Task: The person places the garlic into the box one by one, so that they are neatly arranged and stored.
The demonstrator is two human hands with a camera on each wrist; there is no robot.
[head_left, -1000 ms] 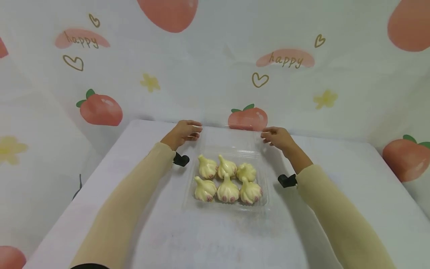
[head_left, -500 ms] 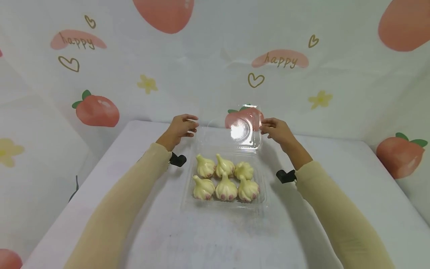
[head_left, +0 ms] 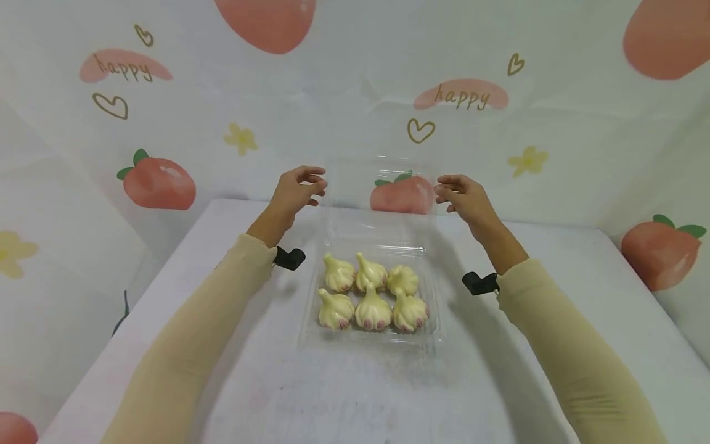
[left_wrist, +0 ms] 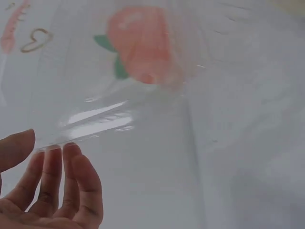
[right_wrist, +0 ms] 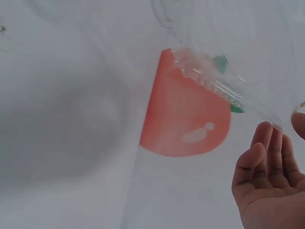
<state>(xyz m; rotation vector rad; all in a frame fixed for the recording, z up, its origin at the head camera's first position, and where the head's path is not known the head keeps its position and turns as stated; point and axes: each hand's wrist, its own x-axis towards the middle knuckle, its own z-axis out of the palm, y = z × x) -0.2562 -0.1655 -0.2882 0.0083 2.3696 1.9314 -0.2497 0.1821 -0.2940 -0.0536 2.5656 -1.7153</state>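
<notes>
A clear plastic clamshell box stands on the table, its tray (head_left: 366, 343) holding several pale garlic bulbs (head_left: 373, 313) with purplish ends, in two rows. Its transparent lid (head_left: 355, 200) is raised at the back, nearly upright. My left hand (head_left: 294, 194) holds the lid's left edge; in the left wrist view, fingertips of the left hand (left_wrist: 57, 188) meet the rim, with the thumb on the other side. At the opposite edge is my right hand (head_left: 470, 200). The right wrist view has the right hand (right_wrist: 271, 186) with fingers and thumb at the lid's rim.
A white-covered table (head_left: 344, 401) carries the box. Behind it hangs a pale cloth (head_left: 333, 92) printed with peaches, hearts and flowers. A dark cord (head_left: 123, 314) shows by the table's left edge.
Both hands have risen, and the lid has swung upward from leaning back to nearly upright. The tray and garlic bulbs have stayed put.
</notes>
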